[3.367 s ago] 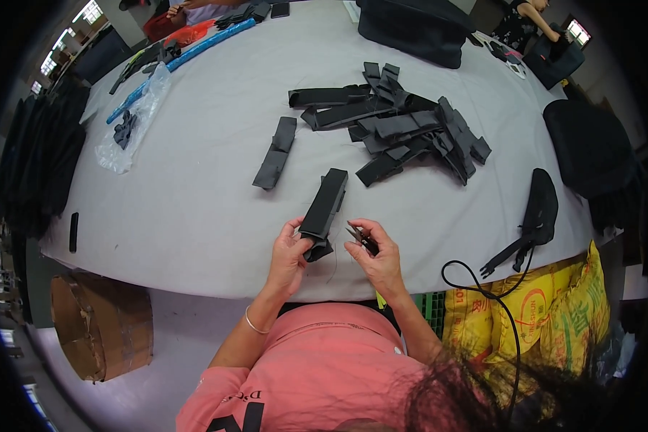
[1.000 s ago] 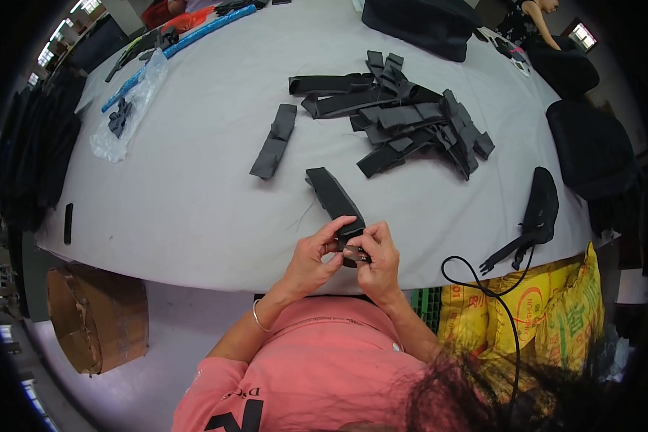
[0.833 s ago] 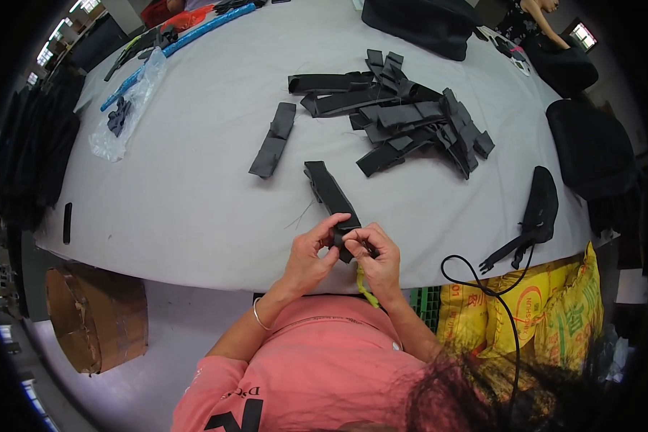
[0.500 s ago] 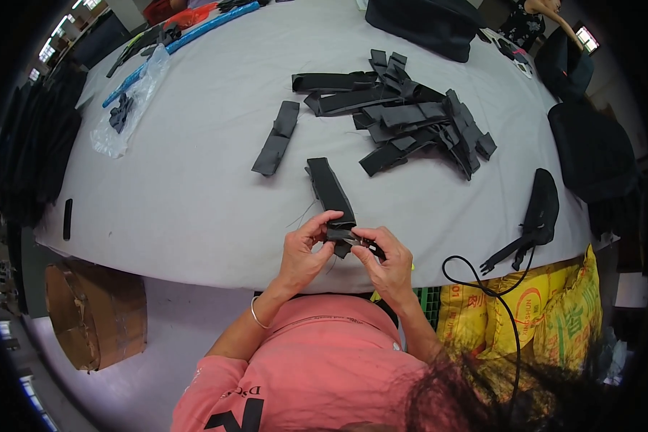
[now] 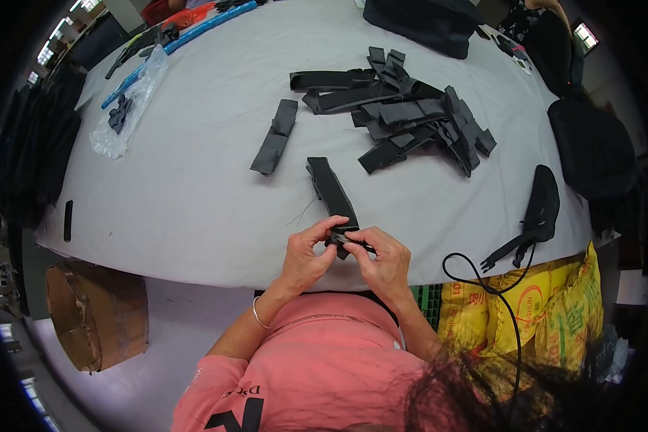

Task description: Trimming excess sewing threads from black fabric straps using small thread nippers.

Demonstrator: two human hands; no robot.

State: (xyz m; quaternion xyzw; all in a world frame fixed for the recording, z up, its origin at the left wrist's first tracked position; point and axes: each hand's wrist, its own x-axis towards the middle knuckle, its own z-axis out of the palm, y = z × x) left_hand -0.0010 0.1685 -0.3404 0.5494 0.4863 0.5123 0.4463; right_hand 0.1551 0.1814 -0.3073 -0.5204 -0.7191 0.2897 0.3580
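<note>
A black fabric strip (image 5: 331, 189) lies on the near part of the table, its near end lifted between my hands. My left hand (image 5: 307, 252) pinches that end between thumb and fingers. My right hand (image 5: 381, 261) is closed around small thread snips (image 5: 368, 248) with a dark handle, mostly hidden by the fingers. Their metal tips meet the strip's end by my left thumb. Loose threads trail left of the strip. Another black strip (image 5: 274, 137) lies apart beyond it, and a pile of similar strips (image 5: 410, 115) sits farther right.
A black heat-gun-shaped pouch or tool (image 5: 538, 209) with a cord lies at the right edge. A black bag (image 5: 421, 27) stands at the back. Plastic wrap (image 5: 126, 119) and a blue roll (image 5: 209, 29) are far left. Below are a cardboard box (image 5: 97, 313) and yellow sacks (image 5: 529, 309).
My right hand has moved slightly left, closer to my left hand. The snips' tips now sit deeper at the strip's end and show less.
</note>
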